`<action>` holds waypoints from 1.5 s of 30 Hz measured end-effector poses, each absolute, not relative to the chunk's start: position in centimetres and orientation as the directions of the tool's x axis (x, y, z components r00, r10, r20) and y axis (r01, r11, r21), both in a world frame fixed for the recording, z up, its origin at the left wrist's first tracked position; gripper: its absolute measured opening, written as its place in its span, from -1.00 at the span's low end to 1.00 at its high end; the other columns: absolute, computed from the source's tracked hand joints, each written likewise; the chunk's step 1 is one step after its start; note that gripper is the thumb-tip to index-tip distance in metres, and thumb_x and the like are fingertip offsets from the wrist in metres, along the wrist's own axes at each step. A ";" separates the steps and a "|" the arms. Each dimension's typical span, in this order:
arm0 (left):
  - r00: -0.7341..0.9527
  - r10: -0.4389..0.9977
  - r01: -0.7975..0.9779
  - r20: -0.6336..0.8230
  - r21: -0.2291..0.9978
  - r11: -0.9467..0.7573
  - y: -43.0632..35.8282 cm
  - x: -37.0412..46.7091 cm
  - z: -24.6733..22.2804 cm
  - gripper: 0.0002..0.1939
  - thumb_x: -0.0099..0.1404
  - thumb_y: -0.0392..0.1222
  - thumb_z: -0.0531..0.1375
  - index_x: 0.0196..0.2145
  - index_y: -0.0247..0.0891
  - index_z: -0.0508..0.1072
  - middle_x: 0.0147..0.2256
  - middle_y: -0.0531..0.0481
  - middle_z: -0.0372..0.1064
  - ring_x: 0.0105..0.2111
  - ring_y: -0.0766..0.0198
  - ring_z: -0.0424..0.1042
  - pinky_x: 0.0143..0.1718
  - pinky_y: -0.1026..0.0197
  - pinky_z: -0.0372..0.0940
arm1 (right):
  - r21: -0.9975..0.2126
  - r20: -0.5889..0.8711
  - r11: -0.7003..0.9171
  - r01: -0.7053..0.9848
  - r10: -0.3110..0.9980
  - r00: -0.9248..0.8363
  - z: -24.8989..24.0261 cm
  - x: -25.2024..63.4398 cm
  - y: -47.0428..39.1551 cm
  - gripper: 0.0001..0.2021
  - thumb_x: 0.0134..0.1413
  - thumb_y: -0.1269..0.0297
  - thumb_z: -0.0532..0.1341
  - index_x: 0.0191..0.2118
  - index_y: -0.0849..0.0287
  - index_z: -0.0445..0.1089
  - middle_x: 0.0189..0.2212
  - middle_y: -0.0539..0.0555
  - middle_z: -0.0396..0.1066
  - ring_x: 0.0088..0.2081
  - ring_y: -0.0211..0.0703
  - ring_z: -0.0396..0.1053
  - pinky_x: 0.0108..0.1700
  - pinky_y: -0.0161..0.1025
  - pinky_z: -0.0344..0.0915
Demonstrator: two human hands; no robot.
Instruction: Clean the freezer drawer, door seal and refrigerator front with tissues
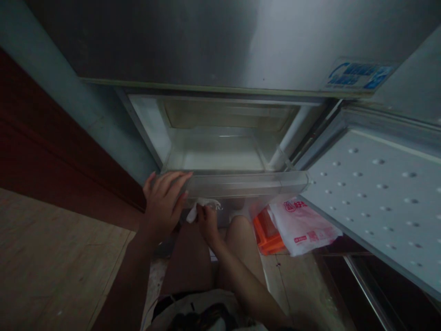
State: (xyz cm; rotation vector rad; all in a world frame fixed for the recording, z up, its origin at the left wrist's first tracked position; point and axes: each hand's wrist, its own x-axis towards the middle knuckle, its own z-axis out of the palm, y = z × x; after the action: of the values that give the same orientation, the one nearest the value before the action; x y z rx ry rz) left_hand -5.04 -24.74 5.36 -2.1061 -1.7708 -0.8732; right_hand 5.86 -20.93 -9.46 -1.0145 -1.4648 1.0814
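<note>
A clear plastic drawer [237, 184] is pulled partway out of the lower compartment of a fridge [213, 43]. My left hand [163, 200] rests on the left end of the drawer's front, fingers over its top edge and thumb in front. Just below the drawer front, my right hand [207, 223] has its fingers closed on a white cloth [195, 212]. Part of the cloth is bunched up against the front panel. The drawer's visible floor looks pale and bare.
To the right, the fridge door [382, 188] stands swung out, its inner panel dotted with bumps. Under it lie a white plastic bag [303, 225] with red print and an orange basket [267, 232]. A dark red wooden panel [62, 151] stands at the left, above a tiled floor [58, 257].
</note>
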 end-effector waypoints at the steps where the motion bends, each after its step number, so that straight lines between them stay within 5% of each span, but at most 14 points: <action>1: 0.082 0.806 0.958 0.587 0.176 -0.226 -24.7 -5.1 5.3 -0.58 0.40 -0.16 -0.06 0.18 -0.11 0.26 0.05 -0.12 0.33 0.09 0.06 0.27 0.24 -0.11 -0.17 | -0.970 0.225 0.234 0.057 0.964 -0.142 -9.8 6.1 -21.3 -0.61 0.17 0.03 0.06 -0.60 0.11 0.23 -0.69 -0.04 0.24 -0.62 -0.27 0.17 -0.56 -0.32 0.05; 5: 0.099 0.801 0.960 0.591 0.155 -0.233 -24.6 -5.3 5.2 -0.58 0.40 -0.16 -0.06 0.18 -0.10 0.23 0.05 -0.12 0.33 0.09 0.06 0.27 0.24 -0.12 -0.16 | -0.984 0.166 0.172 0.048 0.981 -0.098 -10.0 8.8 -22.9 -0.58 0.19 -0.02 0.05 -0.58 0.14 0.23 -0.70 -0.07 0.21 -0.63 -0.30 0.16 -0.57 -0.35 0.07; 13: 0.094 0.796 0.957 0.598 0.165 -0.237 -24.6 -5.3 5.1 -0.59 0.40 -0.14 -0.04 0.17 -0.09 0.24 0.04 -0.12 0.33 0.09 0.05 0.27 0.23 -0.13 -0.15 | -0.992 0.123 0.126 0.019 0.905 0.406 -6.5 16.2 -20.9 -0.60 0.13 -0.05 0.10 -0.55 0.15 0.22 -0.63 -0.09 0.22 -0.53 -0.28 0.19 -0.44 -0.31 0.15; 19: 0.099 0.811 0.953 0.577 0.178 -0.243 -24.7 -5.4 5.2 -0.59 0.40 -0.13 -0.05 0.18 -0.10 0.24 0.06 -0.12 0.32 0.10 0.05 0.26 0.24 -0.12 -0.16 | -0.959 0.279 0.229 0.169 0.875 0.396 -5.6 16.4 -18.8 -0.63 0.18 0.01 0.06 -0.54 0.13 0.20 -0.62 -0.09 0.17 -0.52 -0.26 0.14 -0.42 -0.27 0.10; 26: 0.098 0.804 0.958 0.586 0.163 -0.235 -24.6 -5.2 5.3 -0.61 0.41 -0.12 -0.06 0.14 -0.15 0.27 0.03 -0.14 0.33 0.08 0.06 0.27 0.23 -0.10 -0.15 | -0.890 0.367 0.345 0.297 0.930 0.021 -6.6 10.1 -20.1 -0.63 0.25 0.13 0.01 -0.55 0.15 0.25 -0.61 -0.01 0.27 -0.53 -0.25 0.20 -0.43 -0.27 0.04; 31: 0.099 0.802 0.961 0.589 0.152 -0.230 -24.6 -5.1 5.3 -0.61 0.42 -0.09 -0.08 0.12 -0.18 0.28 0.02 -0.15 0.34 0.07 0.06 0.27 0.23 -0.09 -0.16 | -0.877 0.400 0.399 0.268 0.915 -0.053 -6.5 7.0 -20.3 -0.61 0.23 0.13 0.04 -0.61 0.14 0.22 -0.65 -0.03 0.25 -0.55 -0.28 0.18 -0.45 -0.29 0.02; 45: 0.097 0.791 0.961 0.604 0.152 -0.233 -24.5 -5.2 5.3 -0.62 0.41 -0.11 -0.07 0.12 -0.15 0.28 0.01 -0.14 0.35 0.05 0.06 0.29 0.22 -0.11 -0.13 | -0.977 0.170 0.209 -0.028 0.859 0.483 -7.4 16.7 -18.1 -0.58 0.09 -0.04 0.14 -0.60 0.15 0.12 -0.64 -0.16 0.01 -0.53 -0.35 0.00 -0.48 -0.36 0.02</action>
State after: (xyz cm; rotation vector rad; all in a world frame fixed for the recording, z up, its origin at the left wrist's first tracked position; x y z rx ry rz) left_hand -5.22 -24.47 5.27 -2.0971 -1.7389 -0.8581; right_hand 16.65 -18.06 -7.42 -1.2058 -0.8724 0.7400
